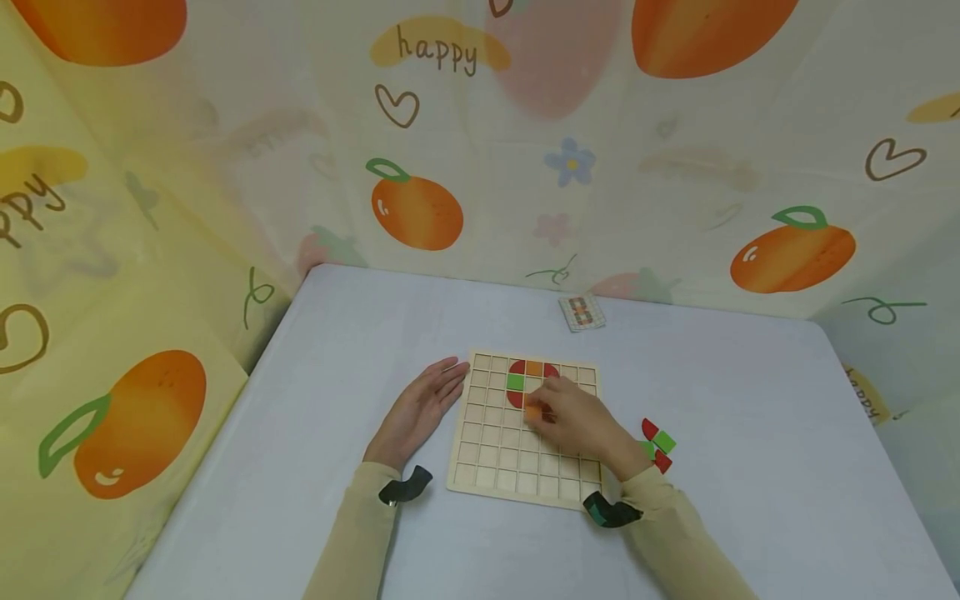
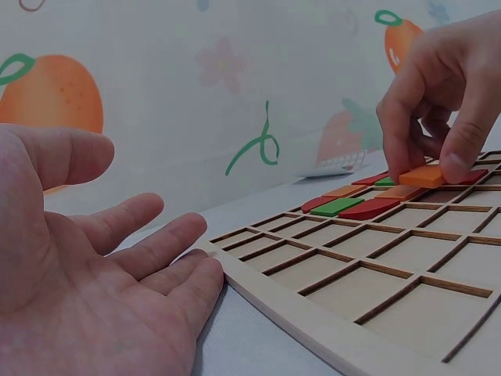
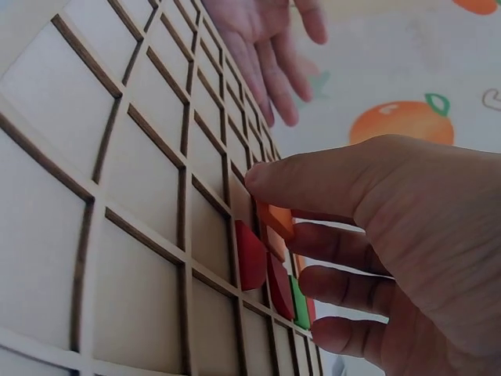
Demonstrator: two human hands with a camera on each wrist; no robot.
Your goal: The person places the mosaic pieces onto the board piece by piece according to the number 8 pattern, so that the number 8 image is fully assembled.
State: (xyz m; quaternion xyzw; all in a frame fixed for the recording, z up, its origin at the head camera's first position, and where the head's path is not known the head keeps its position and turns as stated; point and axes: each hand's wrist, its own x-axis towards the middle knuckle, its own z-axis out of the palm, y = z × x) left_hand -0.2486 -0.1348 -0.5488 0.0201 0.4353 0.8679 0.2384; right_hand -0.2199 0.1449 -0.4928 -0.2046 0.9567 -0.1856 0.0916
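Observation:
A pale wooden grid board (image 1: 486, 434) lies on the table. In its upper part sit a green square tile (image 1: 515, 382), an orange square tile (image 1: 534, 367) and several red rounded-corner tiles (image 1: 515, 400). My right hand (image 1: 581, 421) is over the board, pinching another orange tile (image 2: 421, 175) between thumb and fingers; the right wrist view shows this orange tile (image 3: 275, 218) at the fingertips, close above the grid. Beside the board's left edge my left hand (image 1: 420, 408) rests with its fingers extended, palm turned toward the board, holding nothing.
Right of the board, partly behind my right wrist, lie loose red tiles (image 1: 649, 429) and green tiles (image 1: 664, 442). A small stack of pattern cards (image 1: 582, 313) lies near the table's back edge. A printed curtain (image 1: 480, 217) hangs behind the white table (image 1: 360, 333).

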